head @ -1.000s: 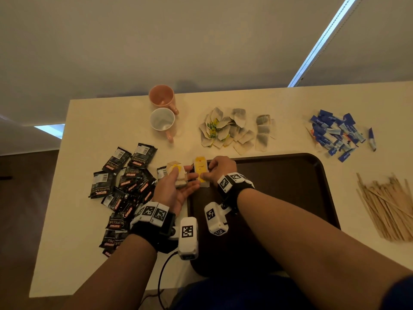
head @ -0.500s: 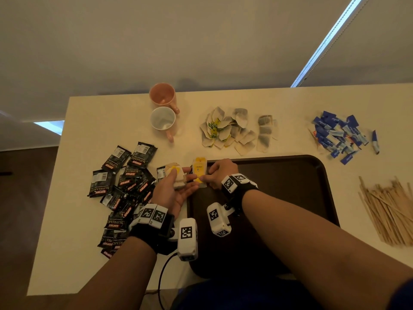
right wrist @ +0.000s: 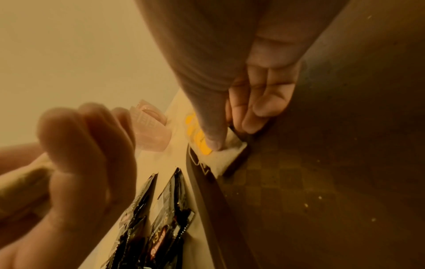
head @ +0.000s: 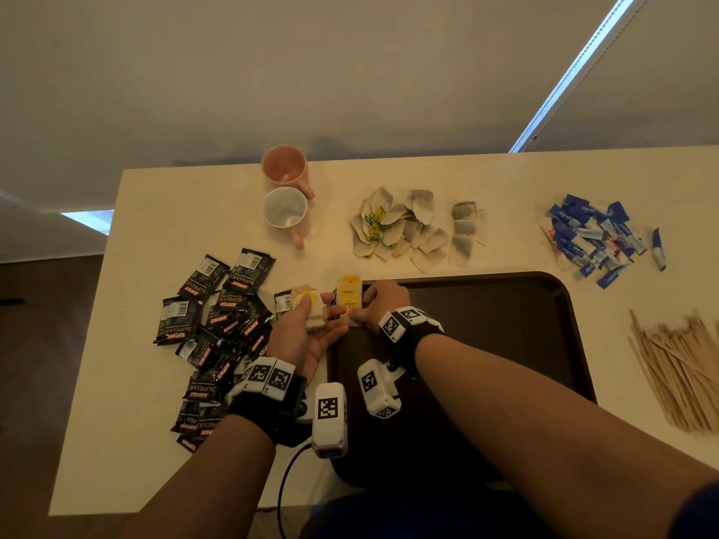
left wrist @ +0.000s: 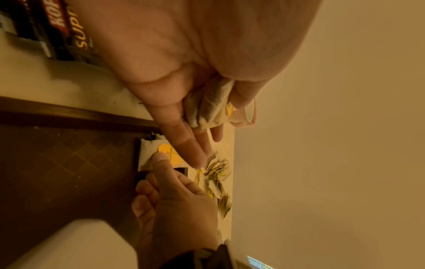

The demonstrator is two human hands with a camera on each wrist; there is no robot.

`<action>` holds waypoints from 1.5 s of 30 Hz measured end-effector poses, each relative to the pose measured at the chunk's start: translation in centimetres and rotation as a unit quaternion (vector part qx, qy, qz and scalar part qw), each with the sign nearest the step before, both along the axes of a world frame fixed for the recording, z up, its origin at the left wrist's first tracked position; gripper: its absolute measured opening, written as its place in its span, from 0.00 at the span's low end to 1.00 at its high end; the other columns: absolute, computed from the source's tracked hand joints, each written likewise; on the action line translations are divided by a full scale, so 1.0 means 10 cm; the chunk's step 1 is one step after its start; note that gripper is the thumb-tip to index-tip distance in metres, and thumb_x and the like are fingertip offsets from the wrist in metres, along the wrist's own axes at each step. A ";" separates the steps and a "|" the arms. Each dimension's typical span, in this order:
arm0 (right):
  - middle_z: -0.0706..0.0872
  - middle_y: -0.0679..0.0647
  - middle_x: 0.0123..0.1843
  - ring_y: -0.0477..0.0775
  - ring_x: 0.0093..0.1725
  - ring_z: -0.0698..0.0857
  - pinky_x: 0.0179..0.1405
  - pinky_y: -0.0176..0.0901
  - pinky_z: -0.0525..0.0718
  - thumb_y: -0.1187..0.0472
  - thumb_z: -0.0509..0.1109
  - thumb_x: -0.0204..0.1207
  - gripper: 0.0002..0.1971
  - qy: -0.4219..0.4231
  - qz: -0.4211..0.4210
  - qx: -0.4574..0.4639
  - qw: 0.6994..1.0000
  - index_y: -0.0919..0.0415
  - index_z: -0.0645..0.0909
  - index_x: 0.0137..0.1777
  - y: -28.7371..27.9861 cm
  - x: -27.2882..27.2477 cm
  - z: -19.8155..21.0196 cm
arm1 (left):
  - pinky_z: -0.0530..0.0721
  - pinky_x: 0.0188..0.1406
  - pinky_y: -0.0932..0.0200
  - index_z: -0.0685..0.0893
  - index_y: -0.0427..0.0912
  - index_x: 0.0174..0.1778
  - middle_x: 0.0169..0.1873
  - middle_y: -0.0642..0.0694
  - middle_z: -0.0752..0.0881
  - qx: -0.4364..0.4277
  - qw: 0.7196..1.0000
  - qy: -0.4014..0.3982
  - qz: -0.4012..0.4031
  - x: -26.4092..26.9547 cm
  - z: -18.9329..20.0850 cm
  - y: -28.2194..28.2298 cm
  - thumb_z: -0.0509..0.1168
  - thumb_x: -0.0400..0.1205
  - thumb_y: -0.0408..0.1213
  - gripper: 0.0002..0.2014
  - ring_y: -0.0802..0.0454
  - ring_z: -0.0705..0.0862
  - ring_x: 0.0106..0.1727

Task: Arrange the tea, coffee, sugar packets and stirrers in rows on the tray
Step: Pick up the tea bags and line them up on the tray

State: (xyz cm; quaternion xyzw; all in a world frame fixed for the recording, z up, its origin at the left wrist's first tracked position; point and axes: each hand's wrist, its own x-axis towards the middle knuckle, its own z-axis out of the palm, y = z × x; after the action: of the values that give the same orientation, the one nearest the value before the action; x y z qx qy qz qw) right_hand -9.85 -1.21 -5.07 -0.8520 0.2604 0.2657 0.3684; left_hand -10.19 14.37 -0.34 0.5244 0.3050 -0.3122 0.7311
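Observation:
My left hand grips a small stack of tea bags just left of the dark brown tray; the stack sits between thumb and fingers. My right hand pinches a single tea bag with a yellow tag at the tray's far left corner. Its thumb presses on that tea bag, which lies flat on the tray floor. The tray holds nothing else that I can see. Black coffee packets lie scattered to the left.
A loose pile of tea bags lies behind the tray. Blue sugar packets are at the far right, wooden stirrers right of the tray. A pink cup and a white cup stand at the back.
Both hands stay almost where they were. The right hand still holds the yellow-tagged tea bag at the tray's corner, and the left hand keeps its stack.

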 end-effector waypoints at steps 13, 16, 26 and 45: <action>0.87 0.50 0.44 0.47 0.45 0.84 0.51 0.41 0.83 0.57 0.74 0.77 0.12 -0.124 0.026 0.004 0.992 0.60 0.86 0.57 -0.27 -0.15 0.35 | 0.90 0.37 0.54 0.85 0.32 0.57 0.43 0.34 0.89 -0.083 0.996 -0.004 -0.013 -0.02 0.09 -0.10 0.48 0.89 0.57 0.31 0.42 0.87 0.37; 0.88 0.47 0.43 0.43 0.40 0.82 0.43 0.34 0.79 0.57 0.72 0.77 0.07 -0.225 0.036 0.030 0.973 0.57 0.88 0.52 -0.36 -0.25 0.66 | 0.88 0.35 0.55 0.83 0.31 0.62 0.45 0.33 0.88 -0.112 0.993 -0.011 -0.034 -0.07 0.15 -0.20 0.44 0.89 0.59 0.35 0.43 0.87 0.37; 0.80 0.49 0.45 0.35 0.32 0.75 0.33 0.20 0.72 0.61 0.80 0.69 0.10 -0.305 0.102 0.048 0.946 0.59 0.89 0.50 -0.44 -0.44 1.13 | 0.84 0.26 0.57 0.84 0.34 0.56 0.44 0.34 0.88 -0.126 0.987 -0.030 -0.093 -0.30 0.44 -0.56 0.46 0.91 0.51 0.26 0.42 0.84 0.31; 0.80 0.44 0.41 0.40 0.35 0.77 0.34 0.26 0.75 0.61 0.81 0.67 0.06 -0.323 0.096 0.045 0.940 0.56 0.87 0.38 -0.62 -0.61 1.25 | 0.87 0.31 0.55 0.81 0.34 0.62 0.49 0.32 0.87 -0.106 0.988 -0.043 -0.105 -0.44 0.52 -0.73 0.47 0.91 0.48 0.23 0.39 0.86 0.37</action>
State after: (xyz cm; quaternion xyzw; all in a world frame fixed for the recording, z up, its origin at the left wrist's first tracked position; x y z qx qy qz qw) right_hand -15.90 -7.41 7.41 -0.8954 0.0320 0.0218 0.4435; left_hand -14.55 7.09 4.86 0.4862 0.1819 -0.3951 0.7580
